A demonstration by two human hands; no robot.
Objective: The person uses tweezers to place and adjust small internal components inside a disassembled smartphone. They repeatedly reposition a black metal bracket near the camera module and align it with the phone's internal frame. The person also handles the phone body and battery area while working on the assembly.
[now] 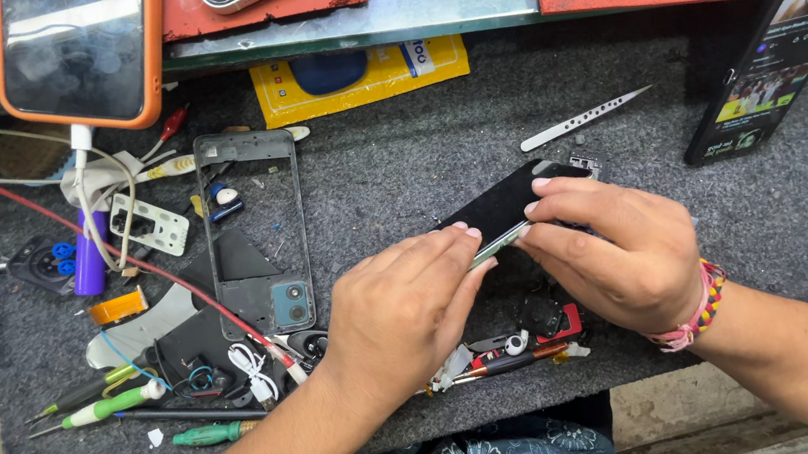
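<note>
Both my hands hold a dark phone body [506, 201] with a pale green edge, tilted up off the grey felt mat [397, 158]. My left hand [402, 307] pinches its lower left edge with thumb and fingers. My right hand [607, 251] grips its right side, fingers laid over the dark face; a braided pink band sits on that wrist. Part of the phone is hidden under my fingers.
An empty phone frame [255, 233] with a camera block lies to the left among screwdrivers [108, 406], cables and small parts. Metal tweezers [583, 119] lie behind the phone. A lit phone [775, 48] leans at right; an orange-cased phone [81, 53] sits on the back shelf.
</note>
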